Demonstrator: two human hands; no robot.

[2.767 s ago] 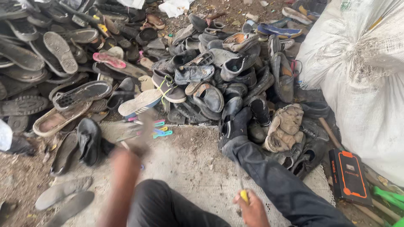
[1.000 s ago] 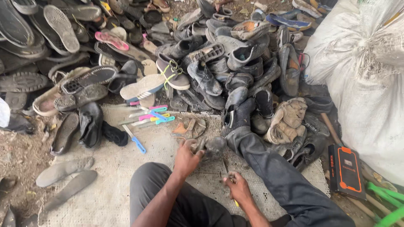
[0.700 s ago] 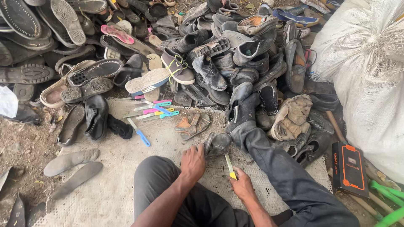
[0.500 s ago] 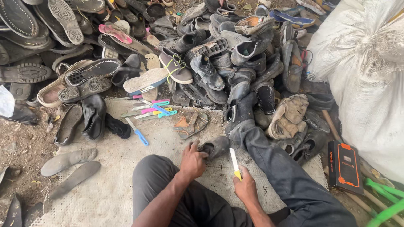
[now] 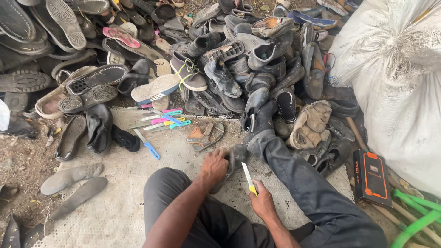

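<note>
Clamped on a dark shoe [image 5: 235, 158] on the mat between the legs, left hand [image 5: 215, 166] sat just left of the yellow-handled knife [image 5: 248, 179] gripped in right hand [image 5: 262, 202], blade angled up toward the shoe.

The left hand [image 5: 214, 166] covers much of the dark shoe [image 5: 235, 156] it grips, while the white sack [image 5: 395, 82] runs past the right edge.

Dark worn shoe [image 5: 236, 156] on the mat; yellow-handled knife [image 5: 248, 179] blade up.
</note>
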